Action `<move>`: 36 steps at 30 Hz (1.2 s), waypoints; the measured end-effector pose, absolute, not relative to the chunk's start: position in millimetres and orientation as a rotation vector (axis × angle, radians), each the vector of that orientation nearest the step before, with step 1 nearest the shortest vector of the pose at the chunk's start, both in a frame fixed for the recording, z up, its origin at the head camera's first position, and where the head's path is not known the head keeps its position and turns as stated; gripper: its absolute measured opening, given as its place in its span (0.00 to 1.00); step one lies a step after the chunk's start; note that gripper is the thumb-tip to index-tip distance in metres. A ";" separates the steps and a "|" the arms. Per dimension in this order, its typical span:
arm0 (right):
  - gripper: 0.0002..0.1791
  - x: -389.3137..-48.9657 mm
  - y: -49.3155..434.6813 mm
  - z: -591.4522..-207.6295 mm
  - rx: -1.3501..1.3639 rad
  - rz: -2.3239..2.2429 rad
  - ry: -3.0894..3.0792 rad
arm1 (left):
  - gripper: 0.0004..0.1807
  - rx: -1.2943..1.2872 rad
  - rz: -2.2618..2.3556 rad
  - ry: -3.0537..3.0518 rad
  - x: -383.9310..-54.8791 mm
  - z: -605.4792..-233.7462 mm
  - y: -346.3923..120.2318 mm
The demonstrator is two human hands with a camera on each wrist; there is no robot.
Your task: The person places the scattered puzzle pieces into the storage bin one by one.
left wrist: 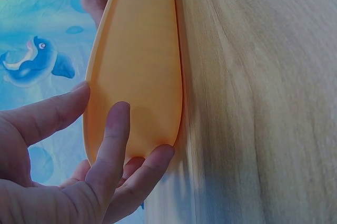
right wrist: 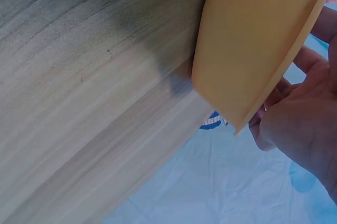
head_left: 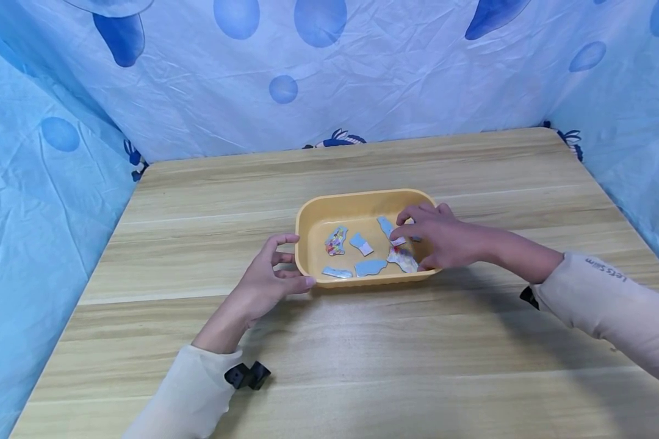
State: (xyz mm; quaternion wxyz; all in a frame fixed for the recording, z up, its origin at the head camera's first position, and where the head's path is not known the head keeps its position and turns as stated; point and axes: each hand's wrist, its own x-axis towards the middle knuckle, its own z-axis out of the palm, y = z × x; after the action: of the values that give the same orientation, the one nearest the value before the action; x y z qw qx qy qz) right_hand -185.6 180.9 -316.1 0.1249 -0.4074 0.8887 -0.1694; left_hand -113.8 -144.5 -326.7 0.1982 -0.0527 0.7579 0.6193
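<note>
A yellow plastic tray (head_left: 362, 200) stands on the table with several flat, irregular printed puzzle pieces inside. My left hand (head_left: 271, 271) holds the tray's left end, thumb at the near corner and fingers against the outer wall, as the left wrist view also shows. My right hand (head_left: 445, 235) reaches over the right end, its fingers bent down inside and spread apart. Below its fingers lie a whitish piece with a red spot (head_left: 403, 261) and a blue piece (head_left: 385, 225). A multicoloured piece (head_left: 336, 241) lies at the left. Fingertip contact with the pieces is partly hidden.
The wood-grain table (head_left: 208, 201) extends around the tray. A blue sea-patterned curtain (head_left: 362, 91) rises behind it and at both sides. Black clips (head_left: 247, 375) sit at the left sleeve cuff.
</note>
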 end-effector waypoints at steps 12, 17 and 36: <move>0.26 -193.1 190.8 -310.0 -0.882 -0.993 2.372 | 0.47 -0.139 1.753 2.114 -114.8 -327.3 -145.3; 0.23 -192.9 193.1 -306.5 -0.815 -1.023 2.396 | 0.47 -0.138 1.755 2.107 -115.2 -327.3 -145.4; 0.21 -180.3 227.9 -292.0 -0.507 -1.046 2.782 | 0.43 -0.080 1.698 2.157 -115.5 -324.4 -147.5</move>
State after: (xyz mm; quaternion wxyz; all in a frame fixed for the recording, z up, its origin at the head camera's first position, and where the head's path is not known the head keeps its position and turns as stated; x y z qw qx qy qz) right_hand -180.3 227.9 -292.0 0.0631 -0.1679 0.9208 -0.3464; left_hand -115.5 -147.5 -324.4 0.1964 -0.0285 0.7702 0.6061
